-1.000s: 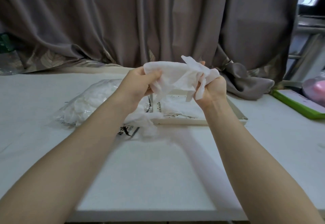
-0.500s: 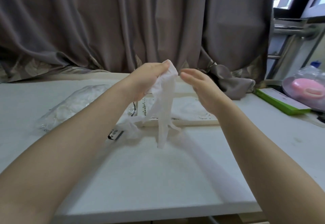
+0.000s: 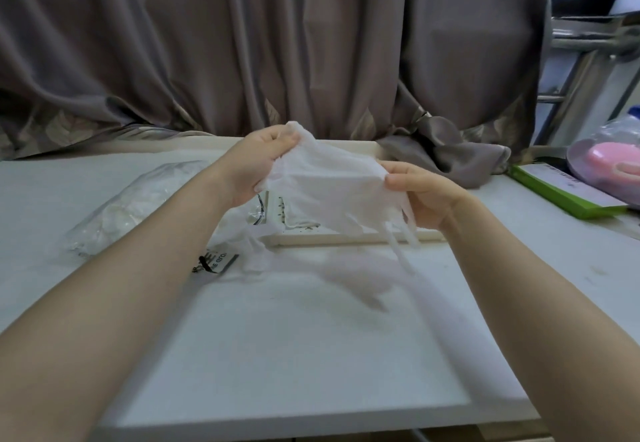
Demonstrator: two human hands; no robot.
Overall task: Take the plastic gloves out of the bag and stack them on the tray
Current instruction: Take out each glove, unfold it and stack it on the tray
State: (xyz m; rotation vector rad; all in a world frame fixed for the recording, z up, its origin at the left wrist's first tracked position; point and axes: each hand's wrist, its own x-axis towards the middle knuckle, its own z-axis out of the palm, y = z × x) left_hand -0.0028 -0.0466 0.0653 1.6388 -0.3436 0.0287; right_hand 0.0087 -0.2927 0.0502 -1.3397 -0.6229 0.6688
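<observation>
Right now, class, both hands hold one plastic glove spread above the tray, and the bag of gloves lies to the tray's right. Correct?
Not quite. In the head view the bag lies left of the tray. The left hand and right hand do hold the glove spread.

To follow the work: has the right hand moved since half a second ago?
Yes. The right hand, then open and apart from the glove, now grips its right edge, nearer the tray front rim.

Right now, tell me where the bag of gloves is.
In the head view the bag of gloves lies on the table at the left, beside the left forearm, just left of the tray.
</observation>
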